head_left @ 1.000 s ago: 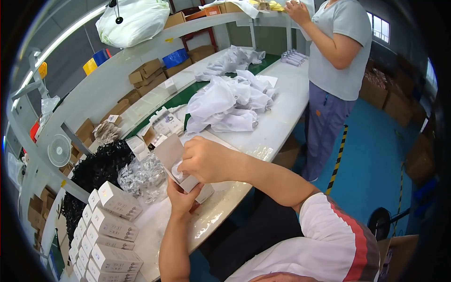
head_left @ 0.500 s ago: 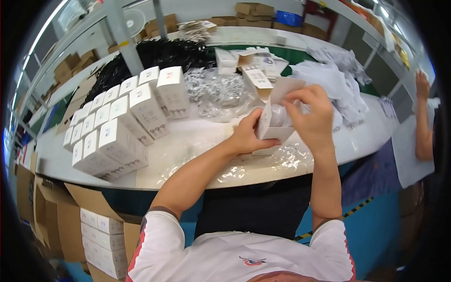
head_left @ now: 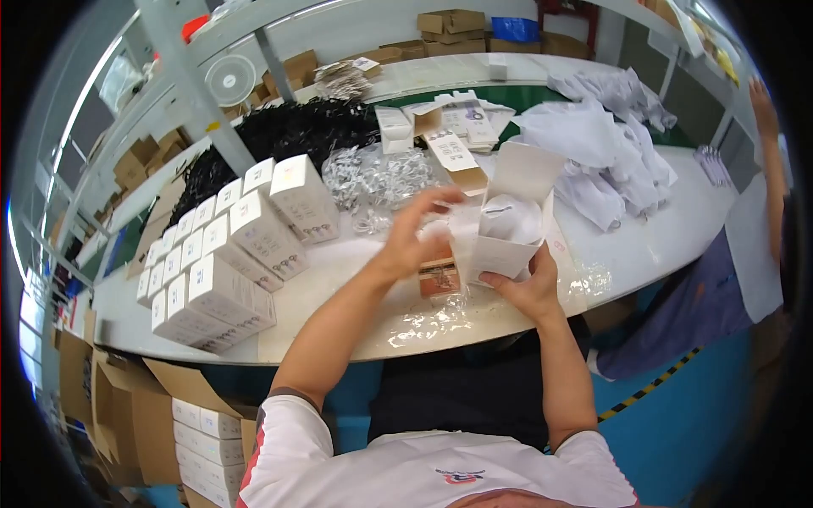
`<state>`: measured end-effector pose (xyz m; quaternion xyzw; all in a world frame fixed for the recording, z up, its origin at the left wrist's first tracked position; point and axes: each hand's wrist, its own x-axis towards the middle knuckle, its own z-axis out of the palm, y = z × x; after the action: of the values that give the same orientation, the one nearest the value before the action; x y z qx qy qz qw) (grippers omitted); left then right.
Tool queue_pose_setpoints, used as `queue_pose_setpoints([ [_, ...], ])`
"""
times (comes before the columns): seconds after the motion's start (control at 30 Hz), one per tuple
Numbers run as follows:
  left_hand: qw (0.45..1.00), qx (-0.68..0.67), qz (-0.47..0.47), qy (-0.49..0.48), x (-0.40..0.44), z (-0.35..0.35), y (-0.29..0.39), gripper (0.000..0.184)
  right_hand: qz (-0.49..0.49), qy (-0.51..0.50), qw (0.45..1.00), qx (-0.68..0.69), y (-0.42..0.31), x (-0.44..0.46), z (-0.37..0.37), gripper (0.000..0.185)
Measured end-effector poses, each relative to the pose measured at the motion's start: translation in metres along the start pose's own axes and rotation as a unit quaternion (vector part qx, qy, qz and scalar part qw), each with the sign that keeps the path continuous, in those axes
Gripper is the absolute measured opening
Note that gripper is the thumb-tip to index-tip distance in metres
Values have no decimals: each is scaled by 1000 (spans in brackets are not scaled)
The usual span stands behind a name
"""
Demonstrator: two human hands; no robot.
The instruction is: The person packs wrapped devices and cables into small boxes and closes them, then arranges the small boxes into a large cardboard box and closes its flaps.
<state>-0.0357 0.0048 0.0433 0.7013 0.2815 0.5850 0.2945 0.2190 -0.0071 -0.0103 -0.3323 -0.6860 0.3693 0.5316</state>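
My right hand (head_left: 533, 284) grips the lower front corner of an open white carton box (head_left: 506, 254), its lid flap standing up. Inside the box sits something wrapped in whitish translucent plastic (head_left: 511, 222); its kind is hidden. My left hand (head_left: 415, 237), a little blurred, is raised over the table with fingers apart and nothing visible in it. Just beyond that hand spreads a heap of small silvery-white parts in clear plastic (head_left: 373, 178). Below it lies an orange-brown printed packet (head_left: 439, 278).
Closed white boxes (head_left: 246, 241) stand in rows at left; a black tangled heap (head_left: 288, 131) lies behind. White bagged items (head_left: 584, 152) pile up at right. Flat printed cartons (head_left: 457, 157) lie mid-table. A brown carton (head_left: 148, 423) with white boxes is lower left. Another person's arm (head_left: 771, 161) shows far right.
The box has passed from my left hand to my right hand. My left hand has let go and moved left, uncovering the orange-brown packet. The view has shifted slightly.
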Motion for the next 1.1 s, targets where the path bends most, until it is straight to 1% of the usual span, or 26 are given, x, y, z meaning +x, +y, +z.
queue_pose_setpoints([
  [0.03, 996, -25, -56, 69, 9, -8, -7, 47, 0, 19, 1000, -3, 5, -2, -4, 88],
  [0.07, 985, 67, -97, 123, 23, -19, -14, 36, 41, 2, 999, -2, 8, -2, -7, 91],
  [0.1, 962, 158, -134, 176, 42, -30, -21, 27, 37, 5, 999, -18, 10, 0, -6, 92],
  [0.13, 941, 285, -92, 159, 61, -46, -30, 24, 35, 9, 999, -33, 9, 0, -3, 92],
  [0.17, 903, 405, -47, 136, 76, -60, -39, 22, 30, 7, 999, -33, 5, 0, -2, 92],
  [0.23, 820, 555, -135, 18, 103, -76, -48, 26, 32, 11, 999, -14, 2, -1, -3, 92],
  [0.27, 792, 580, -175, -66, 114, -86, -65, 28, 28, 7, 1000, 2, 1, -2, -4, 91],
  [0.3, 792, 580, -171, -80, 119, -89, -77, 28, 39, 1, 999, 18, 1, -3, -5, 92],
  [0.37, 704, 629, -249, -217, 129, -90, -90, 29, 33, 5, 999, 14, -4, -3, -7, 91],
  [0.4, 700, 624, -271, -214, 136, -88, -87, 29, 22, -3, 1000, 7, -5, -3, -8, 91],
  [0.47, 692, 610, -303, -239, 147, -87, -81, 27, 18, 12, 1000, 11, -5, -3, -7, 90],
  [0.53, 697, 612, -288, -239, 143, -89, -92, 25, -3, 7, 1000, -24, -7, -3, -9, 90],
  [0.6, 693, 653, -224, -208, 136, -93, -102, 23, -5, 7, 1000, -17, -5, -2, -9, 90],
  [0.63, 692, 653, -225, -210, 135, -96, -106, 23, -9, 6, 1000, -11, -4, -2, -8, 90],
  [0.7, 705, 664, -165, -187, 132, -102, -112, 23, -9, 8, 1000, -16, -4, -3, -8, 91],
  [0.73, 705, 664, -168, -187, 134, -95, -97, 23, -13, 10, 1000, -23, -4, -3, -8, 91],
  [0.8, 738, 585, -262, -211, 140, -89, -70, 27, -10, 8, 1000, -19, -4, -3, -8, 91],
  [0.83, 751, 583, -247, -186, 138, -91, -68, 30, -6, 9, 1000, -17, -3, -3, -7, 90],
  [0.87, 750, 585, -250, -181, 138, -94, -61, 30, -9, 3, 1000, -14, -4, -3, -7, 90],
  [0.93, 764, 554, -244, -224, 142, -97, -42, 30, 1, 8, 1000, -16, -5, -2, -7, 91],
  [0.97, 765, 558, -235, -218, 142, -97, -36, 29, -1, 4, 1000, -15, -4, -3, -6, 91],
  [1.03, 788, 566, -200, -138, 145, -97, -20, 29, 13, 8, 1000, 6, -2, -3, -6, 91],
  [1.1, 845, 513, -151, -3, 147, -99, -3, 26, 13, 8, 1000, 2, -3, -3, -6, 91],
])
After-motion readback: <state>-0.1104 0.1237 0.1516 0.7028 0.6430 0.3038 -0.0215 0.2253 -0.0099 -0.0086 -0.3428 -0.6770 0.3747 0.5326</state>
